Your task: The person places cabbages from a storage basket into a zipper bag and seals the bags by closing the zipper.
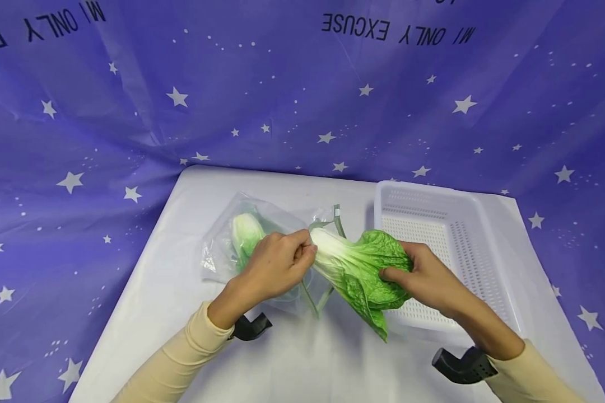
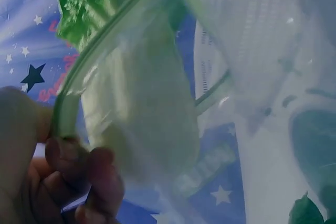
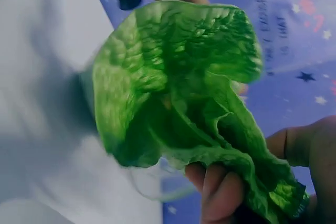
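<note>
My right hand (image 1: 428,277) grips a leafy green cabbage (image 1: 368,263) by its leaves, the white stalk end turned toward my left hand. In the right wrist view the fingers (image 3: 223,195) curl under the crinkled leaves. My left hand (image 1: 277,260) pinches the green-edged rim of a clear plastic bag (image 2: 63,114). The cabbage's white stalk (image 2: 136,108) shows through the film at the bag's mouth, its leaves outside. Another cabbage (image 1: 247,235), pale at its base, lies inside the bag on the table, partly hidden by my left hand.
A white perforated plastic basket (image 1: 491,252) stands on the table's right side, behind my right hand. The white-covered table (image 1: 166,263) meets a purple star-printed curtain (image 1: 262,101) at its back and sides.
</note>
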Demonstrator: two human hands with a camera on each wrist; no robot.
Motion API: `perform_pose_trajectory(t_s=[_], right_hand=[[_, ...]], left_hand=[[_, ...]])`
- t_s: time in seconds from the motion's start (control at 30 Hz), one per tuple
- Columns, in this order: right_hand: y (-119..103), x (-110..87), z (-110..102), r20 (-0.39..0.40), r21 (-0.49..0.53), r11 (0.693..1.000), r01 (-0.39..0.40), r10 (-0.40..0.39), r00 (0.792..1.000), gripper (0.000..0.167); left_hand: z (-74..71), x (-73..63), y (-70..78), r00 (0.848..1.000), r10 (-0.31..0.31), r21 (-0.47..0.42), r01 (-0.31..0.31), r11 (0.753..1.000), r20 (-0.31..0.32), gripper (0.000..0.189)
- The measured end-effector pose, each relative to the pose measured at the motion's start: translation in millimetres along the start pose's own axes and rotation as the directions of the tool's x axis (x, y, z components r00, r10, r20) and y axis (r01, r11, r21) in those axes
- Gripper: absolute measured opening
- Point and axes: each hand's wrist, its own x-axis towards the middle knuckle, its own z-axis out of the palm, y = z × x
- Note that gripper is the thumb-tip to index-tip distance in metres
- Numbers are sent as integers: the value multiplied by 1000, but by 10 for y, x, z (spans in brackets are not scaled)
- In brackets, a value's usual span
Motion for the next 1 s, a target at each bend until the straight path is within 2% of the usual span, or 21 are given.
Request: perform_pose_trajectory(t_s=[0.13,0.23,0.47,0.57,0.67,0.77,0.83,0.9,0.93,1.0], right_hand=[[43,59,107,-5,12,1000,-25,25,1000,25],[51,73,148,-11,16,999,-30,30,999,26],[18,276,470,-74,118,992,-34,43,996,36],[14,388,602,-65,168,984,-53,64,996,34],[12,501,670,-50,289,952,-98,117,992,37],[20,609,701,-45,459,878,-131,171,984,41],[36,658,728,-10,530,837,-136,167,986,43],[64,683,769,88,539,828,-157,129,988,47],[83,685,788,152,522,836,-169,104,983,49],[119,671,812,256,432,887,-165,56,965,54]], left_hand=[[-19,14,5,995,-40,0,41,999,-89,29],[-30,11,9,992,-48,-5,47,999,-119,29],[-9,-19,83,992,44,85,-34,996,-121,25],[-15,-29,131,992,68,111,-56,992,-110,23],[-18,-47,170,993,76,110,-66,992,-87,23],[-15,-70,196,995,81,100,-75,992,-61,24],[-13,-80,200,995,81,84,-76,994,-55,25],[-20,-81,198,995,76,73,-72,995,-64,25],[-27,-80,195,995,72,68,-67,995,-71,25],[-43,-77,182,995,57,59,-52,997,-83,24]])
